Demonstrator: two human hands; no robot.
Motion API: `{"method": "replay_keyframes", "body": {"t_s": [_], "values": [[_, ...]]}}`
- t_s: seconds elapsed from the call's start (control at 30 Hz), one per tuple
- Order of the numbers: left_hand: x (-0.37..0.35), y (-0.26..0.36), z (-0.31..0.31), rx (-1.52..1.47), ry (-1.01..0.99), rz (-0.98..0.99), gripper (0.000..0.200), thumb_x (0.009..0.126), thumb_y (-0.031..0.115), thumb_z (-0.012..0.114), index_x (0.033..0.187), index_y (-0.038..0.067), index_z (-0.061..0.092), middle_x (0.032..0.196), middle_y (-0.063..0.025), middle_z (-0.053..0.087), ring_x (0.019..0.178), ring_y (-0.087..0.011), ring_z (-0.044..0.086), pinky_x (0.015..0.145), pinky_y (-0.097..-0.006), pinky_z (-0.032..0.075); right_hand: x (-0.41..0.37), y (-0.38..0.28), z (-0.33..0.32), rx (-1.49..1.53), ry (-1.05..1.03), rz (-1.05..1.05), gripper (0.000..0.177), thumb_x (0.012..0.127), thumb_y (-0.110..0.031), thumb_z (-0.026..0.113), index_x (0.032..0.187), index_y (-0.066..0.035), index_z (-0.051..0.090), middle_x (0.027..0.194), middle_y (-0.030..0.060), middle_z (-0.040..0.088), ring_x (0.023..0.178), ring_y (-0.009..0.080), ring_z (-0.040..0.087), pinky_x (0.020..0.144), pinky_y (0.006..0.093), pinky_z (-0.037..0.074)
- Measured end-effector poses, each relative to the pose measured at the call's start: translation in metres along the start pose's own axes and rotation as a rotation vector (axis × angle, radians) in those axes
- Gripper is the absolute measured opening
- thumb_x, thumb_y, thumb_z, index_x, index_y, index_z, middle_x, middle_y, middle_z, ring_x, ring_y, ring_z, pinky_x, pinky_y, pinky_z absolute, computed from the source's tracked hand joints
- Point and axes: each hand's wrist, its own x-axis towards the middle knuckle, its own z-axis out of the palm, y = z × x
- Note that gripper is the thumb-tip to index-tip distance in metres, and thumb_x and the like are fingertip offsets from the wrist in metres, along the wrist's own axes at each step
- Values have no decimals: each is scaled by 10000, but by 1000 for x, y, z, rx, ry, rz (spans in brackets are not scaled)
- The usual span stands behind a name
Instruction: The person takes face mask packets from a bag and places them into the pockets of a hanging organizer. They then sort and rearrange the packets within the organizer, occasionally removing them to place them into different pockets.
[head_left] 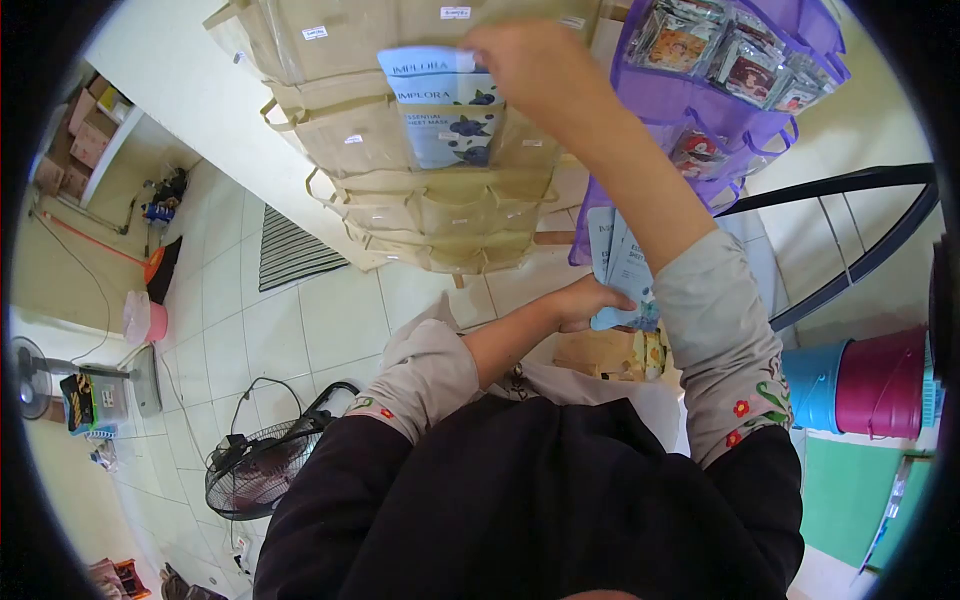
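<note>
My right hand (520, 62) is raised high and grips light-blue sheet mask packets (445, 105) printed "IMPLORA", held against a beige hanging pocket organizer (420, 205). Lower down, my left hand (585, 303) holds a small stack of similar pale-blue packets (622, 270) in front of my chest. My right forearm crosses partly over that stack. Both sleeves are grey with flower embroidery.
A purple hanging organizer (740, 60) with several snack-like packets hangs to the right. A black rail (850, 220), a blue bucket (815, 385) and a pink bucket (880, 385) stand at right. A floor fan (255, 470), a striped mat (290, 250) and shelves (95, 135) lie at left.
</note>
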Motion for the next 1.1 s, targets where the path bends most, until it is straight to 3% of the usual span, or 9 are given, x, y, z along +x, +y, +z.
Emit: {"method": "replay_keyframes", "body": {"t_s": [0.07, 0.37, 0.47, 0.53, 0.6, 0.67, 0.73, 0.83, 1.1], "values": [[1, -2, 1, -10, 12, 7, 461, 789, -89, 553, 1238, -23, 469, 1184, -159, 573, 1059, -296, 583, 897, -418, 503, -4, -2, 7, -104, -148, 25, 186, 819, -87, 519, 940, -59, 657, 848, 164, 651, 778, 352, 614, 710, 424, 485], [0, -4, -2, -66, -36, 20, 465, 784, -73, 573, 1235, -21, 468, 1144, -176, 588, 989, -297, 617, 871, -411, 517, -13, -4, 10, 33, -48, -88, 216, 822, -84, 527, 1001, -73, 648, 972, 150, 645, 910, 309, 602, 795, 398, 474], [-2, 1, 0, -72, -70, 69, 469, 782, -65, 585, 1233, -18, 467, 1141, -169, 585, 1015, -299, 603, 876, -419, 514, -34, -9, -36, -16, 258, -163, 333, 733, -51, 703, 1002, 8, 516, 944, 182, 615, 885, 285, 618, 774, 355, 473], [-3, 6, 3, -122, -62, 105, 483, 784, -67, 582, 1246, -12, 452, 1157, -161, 572, 1048, -306, 584, 894, -436, 506, -70, -5, -69, -75, 219, 138, 236, 825, -126, 589, 1049, -69, 635, 1023, 118, 634, 922, 266, 591, 824, 361, 459], [-4, 13, 4, -185, -117, 113, 520, 791, -57, 580, 1279, -9, 409, 1201, -156, 539, 1104, -321, 546, 933, -471, 483, -120, 12, -86, -67, 278, 354, 390, 767, -235, 681, 1080, -26, 582, 1017, 173, 602, 1020, 347, 521, 874, 418, 419], [-4, 18, 6, -167, -105, 147, 526, 783, -56, 589, 1276, 1, 417, 1198, -159, 541, 1076, -314, 564, 901, -479, 500, -175, 16, -88, -94, 170, 546, 542, 729, -241, 730, 1170, 6, 534, 1038, 146, 593, 1074, 309, 498, 892, 386, 410], [-7, 23, 11, -128, -109, 155, 561, 790, -25, 600, 1304, -22, 375, 1239, -173, 512, 1127, -322, 533, 945, -476, 474, -224, 20, -76, 220, 90, 885, 591, 718, -221, 757, 1190, 32, 506, 1040, 135, 600, 1042, 253, 529, 873, 347, 428], [-5, 19, 8, -17, -82, 145, 566, 796, -5, 602, 1311, -20, 369, 1258, -174, 497, 1135, -326, 527, 937, -487, 478, -253, 24, -70, 819, 35, 1102, 499, 734, -145, 749, 1142, 44, 532, 1025, 118, 614, 983, 178, 562, 839, 299, 450], [-33, 30, 11, -209, 55, 84, 451, 861, 66, 517, 1279, -55, 399, 1255, -205, 495, 1107, -381, 535, 894, -517, 502, -259, 38, -73, 1041, 159, 1104, 335, 764, -19, 692, 1073, 21, 570, 979, 80, 643, 877, 129, 602, 784, 260, 480]]}}
